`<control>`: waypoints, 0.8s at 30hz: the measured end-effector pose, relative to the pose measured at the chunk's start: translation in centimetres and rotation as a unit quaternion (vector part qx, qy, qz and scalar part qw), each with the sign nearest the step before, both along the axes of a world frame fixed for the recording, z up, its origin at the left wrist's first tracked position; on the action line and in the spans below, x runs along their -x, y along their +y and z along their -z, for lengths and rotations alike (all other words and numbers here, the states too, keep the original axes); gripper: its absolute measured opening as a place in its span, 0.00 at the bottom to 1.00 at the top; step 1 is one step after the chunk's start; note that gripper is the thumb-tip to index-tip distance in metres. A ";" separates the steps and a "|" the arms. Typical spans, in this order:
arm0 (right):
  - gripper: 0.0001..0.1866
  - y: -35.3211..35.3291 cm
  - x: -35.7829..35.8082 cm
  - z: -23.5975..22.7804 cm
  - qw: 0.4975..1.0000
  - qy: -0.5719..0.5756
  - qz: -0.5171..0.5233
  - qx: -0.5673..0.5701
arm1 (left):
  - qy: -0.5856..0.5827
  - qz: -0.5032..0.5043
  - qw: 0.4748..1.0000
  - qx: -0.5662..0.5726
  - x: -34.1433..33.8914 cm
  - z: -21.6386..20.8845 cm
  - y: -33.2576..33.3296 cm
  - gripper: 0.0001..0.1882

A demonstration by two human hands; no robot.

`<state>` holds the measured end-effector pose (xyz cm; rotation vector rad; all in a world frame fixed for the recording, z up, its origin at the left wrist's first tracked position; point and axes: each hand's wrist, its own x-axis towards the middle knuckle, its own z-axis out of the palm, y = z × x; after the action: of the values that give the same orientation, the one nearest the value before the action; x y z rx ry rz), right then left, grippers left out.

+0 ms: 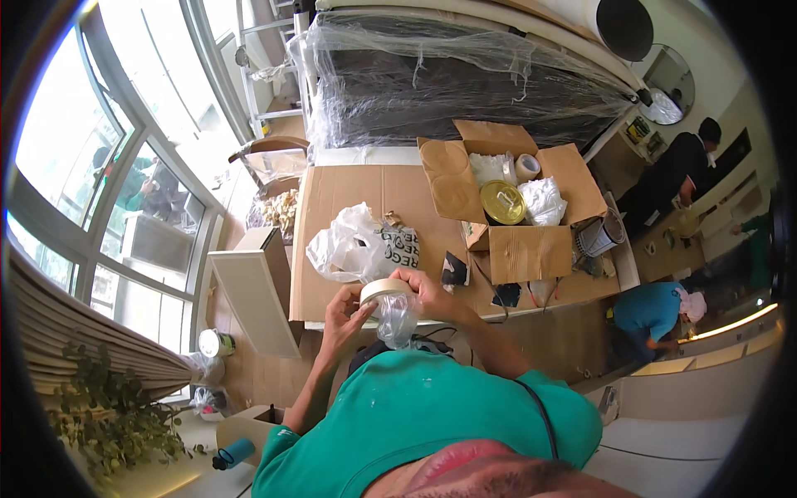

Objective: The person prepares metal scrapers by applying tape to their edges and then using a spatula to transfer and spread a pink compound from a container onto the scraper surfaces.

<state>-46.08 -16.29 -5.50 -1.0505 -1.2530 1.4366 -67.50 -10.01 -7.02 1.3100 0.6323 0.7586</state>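
Observation:
A cream roll of masking tape (383, 288) is held in front of my chest, at the near edge of the cardboard-covered table (357, 184). My left hand (344, 314) grips the roll's left side, thumb against its rim. On its right side my right hand (425, 292) has its fingers curled round the edge. Crumpled clear plastic (398, 325) hangs below the roll, between my hands; how it joins the tape cannot be made out. Just beyond the roll lies a white plastic bag (353, 242), with a white printed wrapper (405, 249) beside it.
An open cardboard box (531, 253) at the right holds a gold-lidded can (503, 202), tape rolls and white plastic. Dark scraps (454, 270) and cords lie near it. Behind stands a large plastic-wrapped panel (432, 100). Another person in blue (647, 319) bends down at the right.

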 end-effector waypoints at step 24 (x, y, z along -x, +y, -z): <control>0.27 -3.0 4.7 -2.7 0.969 0.205 0.112 0.085 | -0.165 0.312 0.888 0.294 3.3 -3.5 3.5 0.14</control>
<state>-50.74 -19.31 -2.80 -0.9128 -0.7039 1.5052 -70.84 -6.55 -3.55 0.7178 0.1136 0.2073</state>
